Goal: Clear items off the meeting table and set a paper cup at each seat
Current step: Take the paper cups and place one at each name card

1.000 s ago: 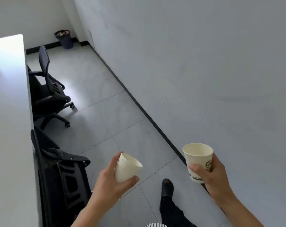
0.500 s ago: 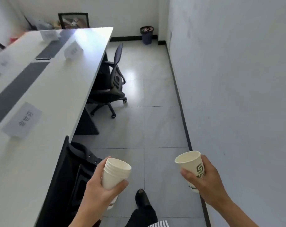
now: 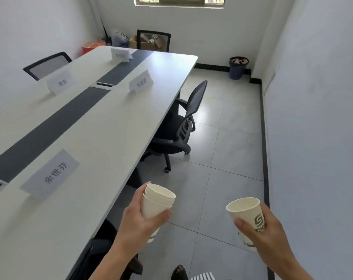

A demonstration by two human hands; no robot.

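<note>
Paper cup, a single one, sits in the right hand, fingers wrapped round its side. The left hand grips a nested stack of cups, perhaps four, though they are hard to count. Both are held over the floor beside the table, where name cards stand. The step in hand looks like setting out cups. Next, the single cup needs standing upright by the nearest card.

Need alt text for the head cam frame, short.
The left hand grips a stack of paper cups and the right hand holds a single logo cup, beside a long white meeting table bearing name cards.
</note>
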